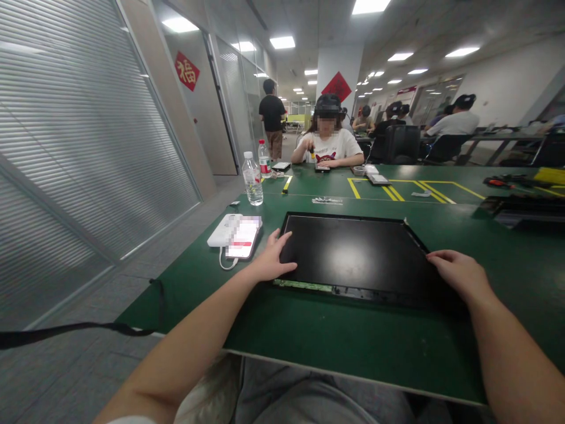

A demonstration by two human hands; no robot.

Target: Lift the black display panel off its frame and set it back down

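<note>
A large black display panel (353, 253) lies flat on the green table (318, 335) in front of me, with a strip of circuit board showing along its near edge. My left hand (272, 259) rests on the panel's left edge, fingers stretched out flat. My right hand (459, 274) lies on the panel's right near corner, its fingers curled over the edge.
A phone (242, 238) on a white power bank (223, 231) with a cable lies left of the panel. A water bottle (252, 178) stands behind them. Across the table a person (327, 144) sits working. Black equipment (525, 211) sits at far right. Other people sit beyond.
</note>
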